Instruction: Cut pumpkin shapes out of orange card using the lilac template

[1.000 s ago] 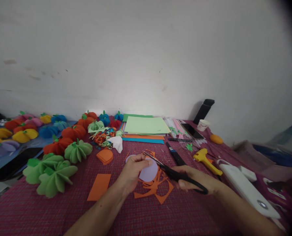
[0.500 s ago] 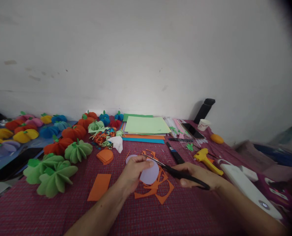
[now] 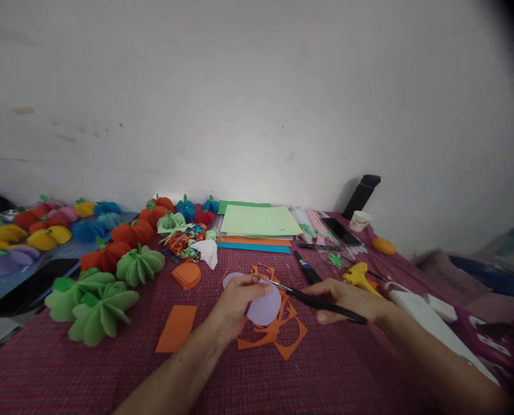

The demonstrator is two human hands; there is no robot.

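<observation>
In the head view, my left hand (image 3: 238, 300) is closed on a lilac paper piece (image 3: 264, 308), pinching it between thumb and fingers. The piece has a rounded outline, and part of it shows on the far side of my hand. My right hand (image 3: 343, 301) grips black-handled scissors (image 3: 302, 295). Their blades reach left across the top of the lilac paper, close to my left fingertips. Beneath the paper lie orange paper offcuts (image 3: 292, 340). Left of my hands are a stack of rounded orange pieces (image 3: 187, 274) and an orange rectangle (image 3: 176, 328).
Many paper pumpkins (image 3: 103, 311) fill the left side. Paper sheets (image 3: 261, 221) are stacked near the wall, beside a heap of coloured scraps (image 3: 186, 239). On the right lie a box cutter (image 3: 307, 267), a yellow tool (image 3: 360, 276), a paper cup (image 3: 360, 220) and a white device (image 3: 438, 331).
My right hand and the scissors have shifted slightly, and the handles look closer together. My left hand keeps its hold on the lilac paper. The view has moved a little.
</observation>
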